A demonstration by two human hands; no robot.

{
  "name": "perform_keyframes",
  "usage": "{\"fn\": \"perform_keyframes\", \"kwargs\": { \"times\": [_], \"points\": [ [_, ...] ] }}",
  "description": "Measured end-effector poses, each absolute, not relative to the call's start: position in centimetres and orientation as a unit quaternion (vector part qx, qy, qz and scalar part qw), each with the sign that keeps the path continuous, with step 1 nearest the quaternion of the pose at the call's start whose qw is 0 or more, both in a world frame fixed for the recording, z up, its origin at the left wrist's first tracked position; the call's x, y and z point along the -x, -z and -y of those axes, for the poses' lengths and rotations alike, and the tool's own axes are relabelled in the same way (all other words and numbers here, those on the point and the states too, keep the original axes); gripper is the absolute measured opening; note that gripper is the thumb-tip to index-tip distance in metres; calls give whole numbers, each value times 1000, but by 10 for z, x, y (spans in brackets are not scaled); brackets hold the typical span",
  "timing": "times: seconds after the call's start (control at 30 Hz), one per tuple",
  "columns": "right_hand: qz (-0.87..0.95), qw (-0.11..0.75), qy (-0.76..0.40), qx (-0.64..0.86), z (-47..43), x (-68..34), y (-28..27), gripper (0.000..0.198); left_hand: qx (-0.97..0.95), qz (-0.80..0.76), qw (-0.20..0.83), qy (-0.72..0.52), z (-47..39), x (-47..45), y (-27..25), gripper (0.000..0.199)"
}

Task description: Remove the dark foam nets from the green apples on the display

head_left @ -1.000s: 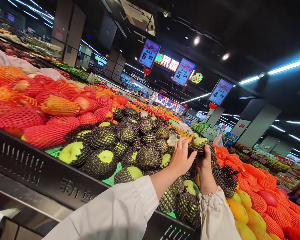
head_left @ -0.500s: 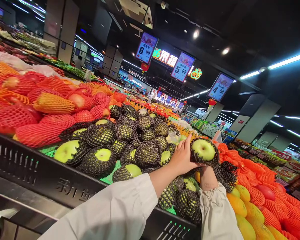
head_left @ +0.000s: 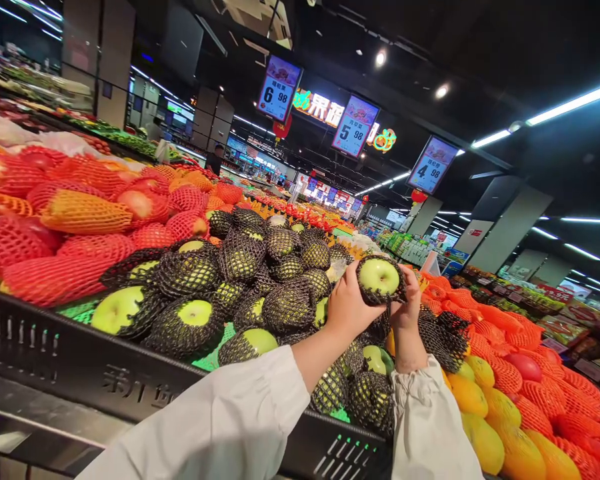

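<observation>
Both hands' fingers [head_left: 412, 287] snug around one green apple [head_left: 380, 277] above black-netted apples [head_left: 287, 307], yellow fruit [head_left: 483, 440] rightward, crate wall [head_left: 83, 350] nearer.

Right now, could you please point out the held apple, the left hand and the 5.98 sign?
Held apple [head_left: 381, 279]: head view, on its bare green skin.
Left hand [head_left: 349, 303]: head view, on its back.
5.98 sign [head_left: 355, 126]: head view, middle of its printed face.

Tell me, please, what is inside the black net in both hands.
A green apple, its dimpled face bare, sits inside the black net; net, left hand and right hand hide the rest.
</observation>
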State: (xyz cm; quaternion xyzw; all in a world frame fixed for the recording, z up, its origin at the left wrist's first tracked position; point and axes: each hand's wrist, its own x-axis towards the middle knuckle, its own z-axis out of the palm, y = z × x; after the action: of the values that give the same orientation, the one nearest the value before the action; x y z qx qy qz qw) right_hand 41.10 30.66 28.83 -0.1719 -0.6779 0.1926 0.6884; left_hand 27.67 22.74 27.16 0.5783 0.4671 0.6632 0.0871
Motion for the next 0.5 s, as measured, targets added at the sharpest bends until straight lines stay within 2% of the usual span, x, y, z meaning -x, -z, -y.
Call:
{"fn": "perform_keyframes", "kwargs": {
  "times": [0.2, 0.27, 0.4, 0.5],
  "points": [
    [783, 575, -101, 214, -282, -400, -294, 97, -594, -490, 78, -633, -233, -271, -269, 82],
    [777, 573, -84, 248, -277, -398, -296, 97, -615, -487, 70, -617, -235, -270, -269, 76],
    [693, 642, -103, 312, -287, -401, -293, 78, -675, -495, 29, -547, -235, -272, -269, 85],
    [547, 744, -167, 344, -300, -406, -298, 66, -719, -560, -34, -410, -233, -275, -269, 81]
  ]
}}
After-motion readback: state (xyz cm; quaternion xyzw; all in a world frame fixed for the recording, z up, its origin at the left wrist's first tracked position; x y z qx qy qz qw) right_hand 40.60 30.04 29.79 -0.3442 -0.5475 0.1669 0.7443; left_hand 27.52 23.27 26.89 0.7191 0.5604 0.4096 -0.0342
